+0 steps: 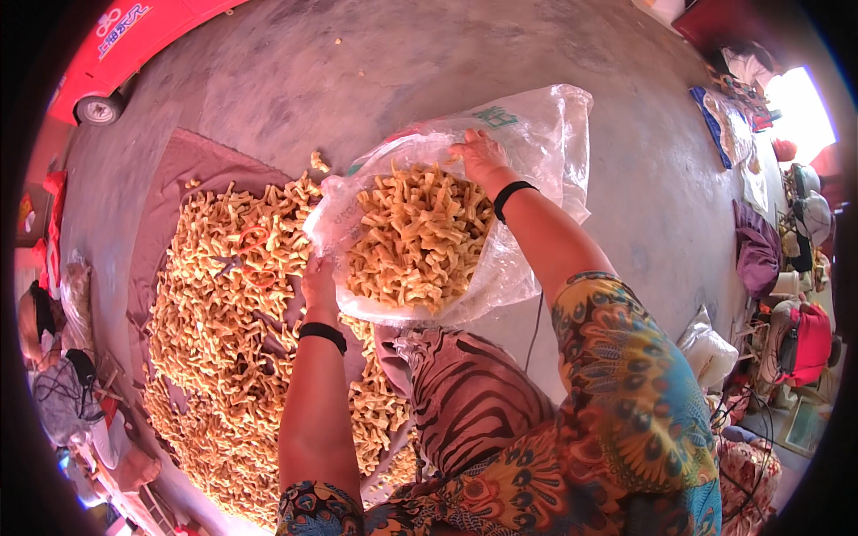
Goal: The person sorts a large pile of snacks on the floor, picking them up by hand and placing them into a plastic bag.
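Observation:
A large clear plastic bag (545, 134) with faint coloured print lies spread in front of me, its mouth pulled wide. Heaped inside is a pile of knobbly, tan, curved pieces (420, 237) whose exact kind I cannot make out. My left hand (319, 284) grips the near left edge of the bag, with its fingers partly hidden by the plastic. At the far rim, my right hand (480, 157) is closed on the bag's edge. To the left, many more of these loose pieces (232, 295) cover a brownish-purple cloth (170, 192) on the floor.
A red vehicle (165, 36) with a wheel stands at the far left. Along the right wall are a white sack (709, 348), a dark purple cloth (755, 248) and a red bag (809, 344). Bundles and a grey bag (67, 397) line the left side.

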Tool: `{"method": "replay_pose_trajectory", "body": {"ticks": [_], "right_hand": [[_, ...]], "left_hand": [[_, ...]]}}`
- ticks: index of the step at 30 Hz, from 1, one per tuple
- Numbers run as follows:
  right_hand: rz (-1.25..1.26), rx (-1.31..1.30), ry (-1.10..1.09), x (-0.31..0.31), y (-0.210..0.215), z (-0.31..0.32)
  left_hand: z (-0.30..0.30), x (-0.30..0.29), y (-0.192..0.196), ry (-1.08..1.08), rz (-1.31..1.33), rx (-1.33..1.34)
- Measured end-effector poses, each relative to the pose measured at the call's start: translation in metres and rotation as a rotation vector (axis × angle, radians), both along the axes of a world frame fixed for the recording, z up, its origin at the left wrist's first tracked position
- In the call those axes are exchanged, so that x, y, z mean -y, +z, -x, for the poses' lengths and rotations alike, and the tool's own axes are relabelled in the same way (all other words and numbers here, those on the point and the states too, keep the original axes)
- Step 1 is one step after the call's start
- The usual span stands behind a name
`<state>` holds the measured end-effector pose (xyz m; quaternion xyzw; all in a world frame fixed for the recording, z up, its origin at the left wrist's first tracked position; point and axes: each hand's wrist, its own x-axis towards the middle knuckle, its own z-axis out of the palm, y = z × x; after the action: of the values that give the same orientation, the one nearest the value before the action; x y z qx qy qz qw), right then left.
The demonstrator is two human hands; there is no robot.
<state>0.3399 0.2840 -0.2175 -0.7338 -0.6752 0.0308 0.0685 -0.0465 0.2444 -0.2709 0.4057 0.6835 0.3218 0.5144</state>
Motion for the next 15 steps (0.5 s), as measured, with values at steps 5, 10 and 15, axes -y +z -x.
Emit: {"method": "replay_pose_trajectory", "body": {"ticks": [5, 10, 15], "right_hand": [[-0.039, 0.003, -0.038, 0.008, 0.009, -0.001], [-0.49, -0.257, 0.171, 0.041, 0.046, -0.004], [-0.191, -0.194, 0.488, 0.108, 0.076, 0.027]], "left_hand": [[0.008, 0.002, 0.033, 0.002, 0.01, 0.223], [0.025, 0.004, 0.014, 0.017, -0.015, 0.23], [0.01, 0.003, 0.031, 0.1, -0.028, 0.175]]}}
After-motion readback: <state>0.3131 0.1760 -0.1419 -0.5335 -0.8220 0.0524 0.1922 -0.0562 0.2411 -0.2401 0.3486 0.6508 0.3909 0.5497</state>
